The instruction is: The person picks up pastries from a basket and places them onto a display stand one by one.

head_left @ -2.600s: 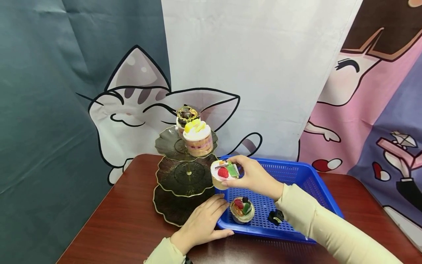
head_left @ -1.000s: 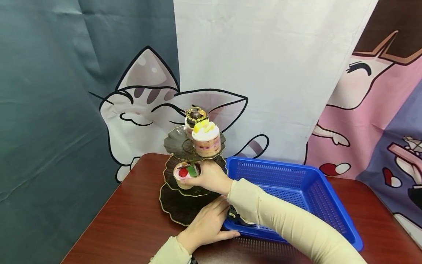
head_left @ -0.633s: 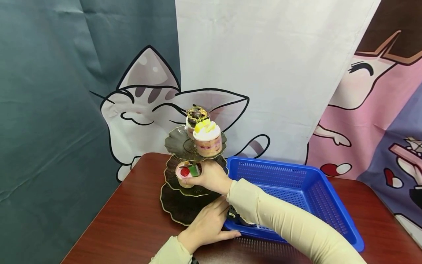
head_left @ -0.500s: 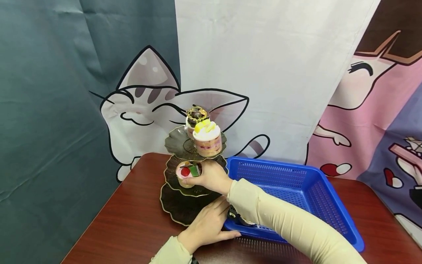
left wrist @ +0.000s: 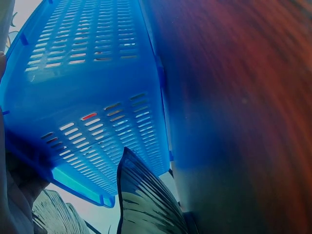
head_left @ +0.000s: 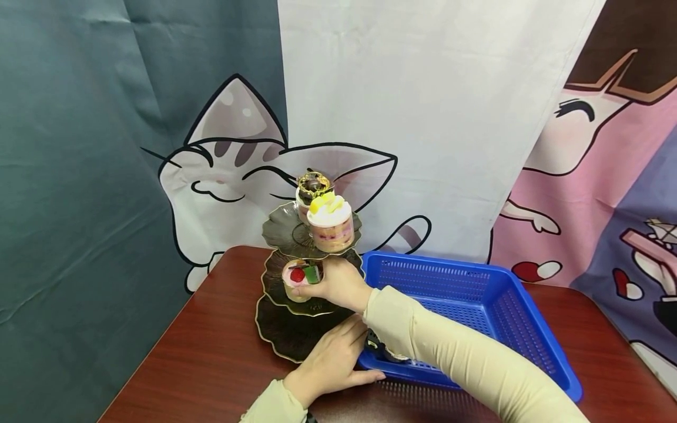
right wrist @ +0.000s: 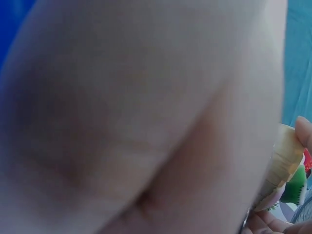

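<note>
My right hand (head_left: 338,285) holds a small cake cup (head_left: 297,292) by its side, thumb in front. A red berry and a green piece top it. The cup is at the middle tier (head_left: 274,282) of a dark tiered stand, under the upper plate; whether it bears on the plate I cannot tell. In the right wrist view, the cake cup (right wrist: 285,156) shows at the right edge, much of it behind the hand. My left hand (head_left: 333,355) rests at the near left corner of the blue basket (head_left: 550,335), fingers extended, beside the bottom tier (head_left: 282,329).
On the top tier (head_left: 280,226) stand a yellow-topped cake cup (head_left: 331,229) and a chocolate-topped one (head_left: 313,187) behind it. A dark item (head_left: 378,346) in the basket is partly hidden by the right sleeve. A printed curtain (head_left: 423,117) hangs behind the table (head_left: 185,335).
The right hand has carried the berry-topped cake cup left, from beside the basket's rim to the middle tier. Over the last half second it barely moves. The left hand stays in place.
</note>
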### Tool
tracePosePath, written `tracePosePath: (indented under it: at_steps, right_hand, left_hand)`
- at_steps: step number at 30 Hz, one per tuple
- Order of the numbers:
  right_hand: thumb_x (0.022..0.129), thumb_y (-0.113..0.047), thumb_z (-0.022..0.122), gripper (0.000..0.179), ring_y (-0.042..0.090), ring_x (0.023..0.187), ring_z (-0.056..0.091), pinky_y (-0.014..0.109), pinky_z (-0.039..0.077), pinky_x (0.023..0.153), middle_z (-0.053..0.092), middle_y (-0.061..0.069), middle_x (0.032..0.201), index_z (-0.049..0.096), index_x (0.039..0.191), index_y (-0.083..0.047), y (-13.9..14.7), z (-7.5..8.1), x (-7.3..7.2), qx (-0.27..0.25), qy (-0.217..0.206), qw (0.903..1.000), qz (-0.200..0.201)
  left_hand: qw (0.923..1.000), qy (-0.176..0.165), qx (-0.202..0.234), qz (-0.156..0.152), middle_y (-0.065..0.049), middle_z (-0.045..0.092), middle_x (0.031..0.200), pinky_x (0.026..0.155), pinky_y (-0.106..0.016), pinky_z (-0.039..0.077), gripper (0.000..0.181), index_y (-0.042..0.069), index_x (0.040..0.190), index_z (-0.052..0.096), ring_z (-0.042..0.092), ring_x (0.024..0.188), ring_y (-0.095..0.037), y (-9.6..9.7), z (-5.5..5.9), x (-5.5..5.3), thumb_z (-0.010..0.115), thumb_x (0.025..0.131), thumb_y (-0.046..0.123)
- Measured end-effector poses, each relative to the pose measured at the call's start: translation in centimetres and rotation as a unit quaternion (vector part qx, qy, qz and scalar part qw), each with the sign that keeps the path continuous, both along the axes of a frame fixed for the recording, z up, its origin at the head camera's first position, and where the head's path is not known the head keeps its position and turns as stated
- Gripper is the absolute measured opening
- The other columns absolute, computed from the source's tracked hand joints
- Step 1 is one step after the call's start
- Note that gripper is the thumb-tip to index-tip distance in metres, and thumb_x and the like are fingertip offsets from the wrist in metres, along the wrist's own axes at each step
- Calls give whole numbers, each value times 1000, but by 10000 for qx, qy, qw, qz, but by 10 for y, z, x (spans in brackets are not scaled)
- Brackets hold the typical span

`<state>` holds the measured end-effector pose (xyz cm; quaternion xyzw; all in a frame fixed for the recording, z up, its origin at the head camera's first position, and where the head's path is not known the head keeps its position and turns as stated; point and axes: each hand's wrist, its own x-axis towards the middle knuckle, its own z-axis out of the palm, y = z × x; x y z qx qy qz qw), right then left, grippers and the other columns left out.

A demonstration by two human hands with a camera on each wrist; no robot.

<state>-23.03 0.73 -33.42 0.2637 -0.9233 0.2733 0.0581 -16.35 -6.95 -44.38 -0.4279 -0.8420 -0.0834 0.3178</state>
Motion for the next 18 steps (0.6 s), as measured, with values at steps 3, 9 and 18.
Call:
tracePosePath:
  at_steps: [3, 9, 18]
  right_hand:
    - [72, -51, 78, 65, 23, 97, 67, 39, 54, 88, 70, 9, 107, 60, 119, -10, 1, 0, -1, -17, -9, 10000, -34]
    - [73, -51, 77, 58, 19, 90, 66, 37, 54, 83, 71, 5, 100, 64, 113, -11, 3, -1, -3, 4, -46, 10000, -68]
    - [72, -57, 76, 65, 21, 93, 66, 38, 55, 78, 71, 5, 102, 61, 117, -12, 1, 0, -1, 126, -275, 9990, -335]
  left_hand:
    - [10000, 21, -16, -5, -6, 58, 134, 112, -28, 38, 80, 3, 129, 57, 48, 132, -19, 0, 1, 0, 61, 80, 66]
    - [10000, 70, -52, 5, -5, 61, 130, 111, -29, 39, 78, 4, 127, 60, 50, 131, -19, 0, 1, 0, 62, 80, 66]
    - [10000, -13, -11, 25, -4, 60, 131, 111, -27, 39, 77, 5, 126, 60, 50, 130, -19, 0, -1, 0, 61, 80, 66]
